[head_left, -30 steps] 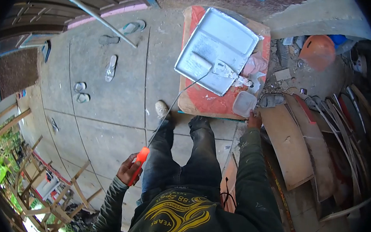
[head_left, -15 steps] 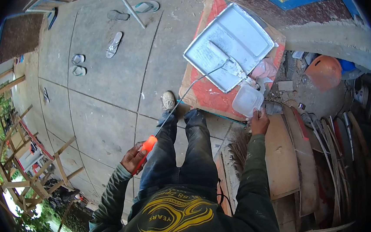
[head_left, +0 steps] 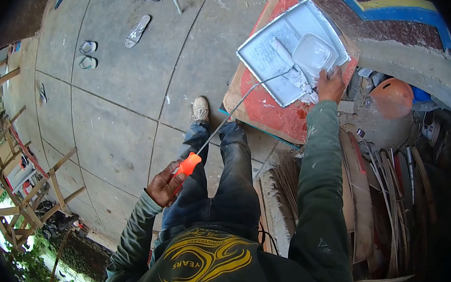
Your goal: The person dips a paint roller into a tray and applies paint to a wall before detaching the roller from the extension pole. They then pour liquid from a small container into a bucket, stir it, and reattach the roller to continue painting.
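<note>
My left hand is closed round the orange handle of a paint roller. Its long metal rod runs up to the white roller head, which lies in a paint-smeared tray. My right hand grips the near edge of a clear plastic container above the tray's right part. The container partly covers the tray, and some of my right fingertips are hidden. White paint-coated material lies beside the roller head.
Under the tray is a red and brown cardboard-covered surface. Wooden boards and strips lean at the right, near an orange bucket-like object. Several sandals lie on the concrete floor, and a wooden frame stands at left.
My right hand has carried the plastic container up from the tray's near corner to over the tray. The left hand keeps hold of the roller handle. The view has shifted slightly.
</note>
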Action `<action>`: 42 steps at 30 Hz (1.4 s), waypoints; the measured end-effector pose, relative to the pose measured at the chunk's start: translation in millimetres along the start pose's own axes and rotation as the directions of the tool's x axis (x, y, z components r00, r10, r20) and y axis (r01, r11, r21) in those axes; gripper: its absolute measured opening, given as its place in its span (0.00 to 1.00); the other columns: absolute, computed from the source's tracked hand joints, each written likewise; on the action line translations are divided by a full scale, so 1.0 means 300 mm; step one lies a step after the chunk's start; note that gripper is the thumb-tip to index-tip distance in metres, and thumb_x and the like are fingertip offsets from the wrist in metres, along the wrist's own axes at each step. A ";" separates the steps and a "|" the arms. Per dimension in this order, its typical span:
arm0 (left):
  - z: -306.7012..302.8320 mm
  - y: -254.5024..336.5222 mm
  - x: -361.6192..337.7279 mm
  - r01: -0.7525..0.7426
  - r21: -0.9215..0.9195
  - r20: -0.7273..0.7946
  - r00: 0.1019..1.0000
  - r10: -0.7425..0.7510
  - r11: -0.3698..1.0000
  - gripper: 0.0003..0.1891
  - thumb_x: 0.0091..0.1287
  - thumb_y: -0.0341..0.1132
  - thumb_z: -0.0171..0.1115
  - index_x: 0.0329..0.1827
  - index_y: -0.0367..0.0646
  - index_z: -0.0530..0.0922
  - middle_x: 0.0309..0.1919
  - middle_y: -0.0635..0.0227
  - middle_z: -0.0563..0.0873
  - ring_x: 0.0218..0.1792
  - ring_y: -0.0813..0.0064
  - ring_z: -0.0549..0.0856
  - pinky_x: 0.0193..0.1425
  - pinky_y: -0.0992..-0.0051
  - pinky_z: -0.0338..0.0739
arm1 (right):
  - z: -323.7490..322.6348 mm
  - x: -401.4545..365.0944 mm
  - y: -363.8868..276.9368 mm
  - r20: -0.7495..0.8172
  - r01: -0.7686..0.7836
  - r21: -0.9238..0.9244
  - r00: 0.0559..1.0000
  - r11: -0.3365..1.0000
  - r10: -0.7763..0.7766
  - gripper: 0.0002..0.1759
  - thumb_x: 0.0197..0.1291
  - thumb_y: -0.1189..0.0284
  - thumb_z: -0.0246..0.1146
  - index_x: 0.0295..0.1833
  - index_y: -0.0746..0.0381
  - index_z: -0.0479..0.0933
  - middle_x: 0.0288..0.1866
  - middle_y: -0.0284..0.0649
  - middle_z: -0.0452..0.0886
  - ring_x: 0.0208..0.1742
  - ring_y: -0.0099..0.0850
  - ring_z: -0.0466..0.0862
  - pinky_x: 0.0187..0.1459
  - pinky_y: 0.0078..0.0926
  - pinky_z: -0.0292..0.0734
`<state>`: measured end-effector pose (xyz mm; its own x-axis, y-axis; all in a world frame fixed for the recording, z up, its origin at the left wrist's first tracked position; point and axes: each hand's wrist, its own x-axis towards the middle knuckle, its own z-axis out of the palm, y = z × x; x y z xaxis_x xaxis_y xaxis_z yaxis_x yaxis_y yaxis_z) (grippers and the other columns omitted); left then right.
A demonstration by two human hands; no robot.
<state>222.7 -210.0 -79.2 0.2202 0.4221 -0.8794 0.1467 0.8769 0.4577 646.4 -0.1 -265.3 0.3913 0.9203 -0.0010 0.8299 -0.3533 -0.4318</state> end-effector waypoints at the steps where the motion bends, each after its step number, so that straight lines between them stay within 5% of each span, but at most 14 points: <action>1: -0.006 -0.002 -0.001 0.000 0.008 0.012 1.000 0.000 1.000 0.21 0.71 0.45 0.50 0.62 0.46 0.67 0.15 0.73 0.70 0.10 0.84 0.65 0.14 0.81 0.61 | -0.031 0.004 -0.085 0.133 -0.181 0.175 0.978 0.968 0.159 0.20 0.53 0.73 0.63 0.49 0.70 0.70 0.29 0.55 0.82 0.28 0.41 0.85 0.32 0.34 0.80; 11: -0.018 -0.078 0.023 -0.176 0.070 -0.011 0.984 0.177 0.982 0.20 0.71 0.44 0.50 0.62 0.45 0.67 0.14 0.75 0.69 0.09 0.85 0.63 0.13 0.82 0.59 | 0.050 0.060 -0.172 0.074 -0.018 0.025 0.997 1.000 0.016 0.16 0.55 0.75 0.60 0.48 0.70 0.70 0.27 0.55 0.81 0.28 0.40 0.85 0.32 0.33 0.80; 17: -0.051 -0.087 -0.015 -0.084 0.090 0.008 0.996 0.083 0.992 0.23 0.70 0.45 0.52 0.61 0.39 0.67 0.16 0.73 0.72 0.16 0.83 0.71 0.22 0.79 0.66 | 0.049 0.050 -0.186 0.138 -0.100 0.078 0.987 0.992 0.088 0.21 0.56 0.76 0.62 0.54 0.73 0.68 0.31 0.52 0.83 0.27 0.34 0.86 0.26 0.26 0.81; 19: -0.049 -0.078 0.000 -0.095 0.102 0.000 0.995 0.095 0.990 0.22 0.70 0.44 0.52 0.61 0.39 0.67 0.16 0.73 0.72 0.16 0.83 0.71 0.22 0.79 0.66 | 0.047 0.042 -0.168 0.079 -0.060 0.067 0.995 0.996 0.054 0.16 0.55 0.74 0.60 0.47 0.70 0.70 0.27 0.55 0.81 0.30 0.42 0.85 0.34 0.36 0.79; 26: -0.015 -0.076 0.033 -0.210 0.073 -0.009 0.977 0.211 0.975 0.20 0.72 0.44 0.49 0.62 0.44 0.66 0.13 0.75 0.69 0.09 0.85 0.64 0.13 0.81 0.59 | 0.015 0.031 -0.093 0.073 -0.016 -0.052 0.997 0.998 0.020 0.17 0.53 0.74 0.61 0.48 0.70 0.70 0.27 0.56 0.81 0.30 0.46 0.84 0.35 0.39 0.78; 32: -0.043 -0.094 -0.013 -0.079 0.038 -0.008 0.997 0.080 0.996 0.21 0.71 0.45 0.50 0.62 0.44 0.67 0.13 0.74 0.69 0.09 0.85 0.64 0.13 0.81 0.59 | 0.035 0.029 -0.049 0.058 0.044 -0.125 0.998 0.991 -0.037 0.18 0.53 0.72 0.61 0.48 0.68 0.70 0.29 0.59 0.80 0.35 0.52 0.83 0.37 0.43 0.77; 34: -0.037 -0.072 0.007 -0.124 0.080 -0.014 0.992 0.126 0.989 0.21 0.71 0.45 0.49 0.62 0.44 0.67 0.13 0.74 0.69 0.09 0.85 0.64 0.13 0.81 0.59 | 0.056 0.035 -0.047 0.064 0.087 -0.117 0.995 0.989 -0.080 0.20 0.55 0.74 0.62 0.52 0.70 0.69 0.27 0.54 0.82 0.27 0.36 0.86 0.28 0.31 0.79; 38: -0.006 -0.028 0.041 -0.169 0.112 -0.014 0.985 0.171 0.979 0.20 0.71 0.44 0.49 0.62 0.44 0.67 0.13 0.74 0.69 0.09 0.84 0.64 0.13 0.81 0.59 | 0.075 0.055 -0.087 0.059 0.069 -0.116 0.996 0.991 -0.063 0.20 0.55 0.74 0.63 0.52 0.70 0.69 0.27 0.53 0.82 0.26 0.37 0.85 0.28 0.32 0.79; 40: -0.003 -0.056 0.041 -0.169 0.107 -0.022 0.985 0.173 0.980 0.20 0.71 0.44 0.49 0.62 0.44 0.67 0.13 0.74 0.69 0.09 0.85 0.64 0.13 0.81 0.59 | 0.078 0.069 -0.111 0.045 0.038 -0.077 0.998 0.996 -0.035 0.20 0.53 0.69 0.61 0.51 0.66 0.71 0.31 0.59 0.80 0.36 0.54 0.82 0.39 0.44 0.76; 42: -0.005 -0.076 0.026 -0.168 0.105 -0.029 0.985 0.172 0.980 0.20 0.71 0.44 0.49 0.62 0.44 0.67 0.13 0.74 0.69 0.09 0.85 0.64 0.13 0.81 0.59 | 0.082 0.077 -0.132 0.054 0.017 -0.072 0.998 0.997 -0.013 0.19 0.53 0.69 0.61 0.50 0.65 0.71 0.31 0.59 0.80 0.36 0.54 0.82 0.39 0.44 0.76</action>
<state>219.6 -226.5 -96.7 0.2143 0.5732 -0.7909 0.2078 0.7644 0.6104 612.9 39.3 -270.4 0.3586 0.9324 -0.0442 0.8629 -0.3492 -0.3652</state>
